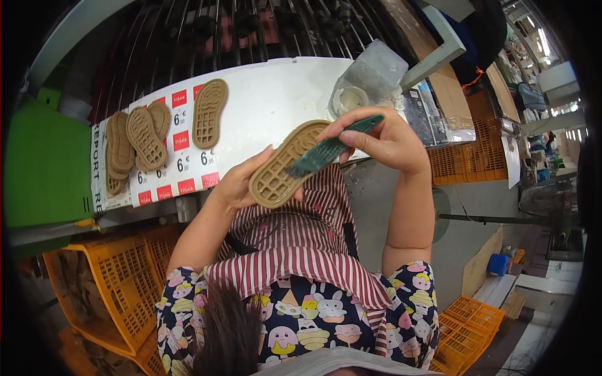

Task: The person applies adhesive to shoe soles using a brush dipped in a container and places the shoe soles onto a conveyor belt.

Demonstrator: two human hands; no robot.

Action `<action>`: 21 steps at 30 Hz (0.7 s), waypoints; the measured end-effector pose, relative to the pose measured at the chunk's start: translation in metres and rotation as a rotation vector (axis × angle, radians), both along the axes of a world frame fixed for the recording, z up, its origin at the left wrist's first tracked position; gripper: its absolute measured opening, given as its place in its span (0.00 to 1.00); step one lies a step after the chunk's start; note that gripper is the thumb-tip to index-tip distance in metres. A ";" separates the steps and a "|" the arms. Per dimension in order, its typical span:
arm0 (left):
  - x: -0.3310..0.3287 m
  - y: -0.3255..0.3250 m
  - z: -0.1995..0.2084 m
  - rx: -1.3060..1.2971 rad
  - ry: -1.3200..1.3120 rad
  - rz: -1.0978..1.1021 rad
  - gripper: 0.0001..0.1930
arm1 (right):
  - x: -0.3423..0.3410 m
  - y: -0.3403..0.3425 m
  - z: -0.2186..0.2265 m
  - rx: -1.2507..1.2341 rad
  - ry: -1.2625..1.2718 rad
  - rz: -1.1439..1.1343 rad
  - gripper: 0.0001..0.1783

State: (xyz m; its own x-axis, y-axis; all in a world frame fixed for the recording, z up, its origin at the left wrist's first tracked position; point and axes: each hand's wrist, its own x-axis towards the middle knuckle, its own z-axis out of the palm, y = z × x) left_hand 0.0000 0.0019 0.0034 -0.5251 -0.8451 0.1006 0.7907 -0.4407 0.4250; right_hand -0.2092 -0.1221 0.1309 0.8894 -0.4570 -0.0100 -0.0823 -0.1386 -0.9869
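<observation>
A tan shoe sole (271, 185) with a gridded inner side is held up in front of my chest by my left hand (241, 182), thumb and fingers at its near left edge. My right hand (390, 139) grips a green brush (332, 150). The dark bristles touch the grid at the sole's heel end. Behind, on the white covered table (269, 88), one more tan sole (210, 114) lies alone. Further left several soles (145, 139) are piled over each other. A round white pot (349, 100) stands just beyond my right hand.
A cloudy clear box (378, 66) stands at the table's far right, next to a grey metal bracket (439, 47). Dark rollers (188, 37) run behind the table. Orange crates with soles (119, 294) stand lower left; other orange crates (467, 329) stand lower right. A fan (549, 207) is at right.
</observation>
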 end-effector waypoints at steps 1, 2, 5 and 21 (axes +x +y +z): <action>0.001 0.001 0.003 0.003 -0.048 0.046 0.30 | -0.003 -0.001 -0.002 -0.005 -0.012 -0.098 0.09; 0.001 0.002 0.005 0.017 -0.058 0.079 0.30 | -0.007 -0.003 -0.006 -0.014 -0.018 -0.105 0.09; 0.003 -0.003 0.002 -0.048 -0.109 0.105 0.30 | -0.018 -0.007 -0.015 -0.111 -0.071 -0.305 0.09; 0.000 -0.009 0.010 0.129 -0.180 0.184 0.29 | 0.007 0.054 -0.030 -0.904 -0.160 -0.273 0.14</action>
State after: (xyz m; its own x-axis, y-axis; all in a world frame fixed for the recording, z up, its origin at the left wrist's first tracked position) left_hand -0.0002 -0.0071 0.0137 -0.3616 -0.9274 -0.0954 0.7791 -0.3568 0.5155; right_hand -0.2026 -0.0681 0.1010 0.7116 -0.4236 0.5606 -0.0976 -0.8497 -0.5181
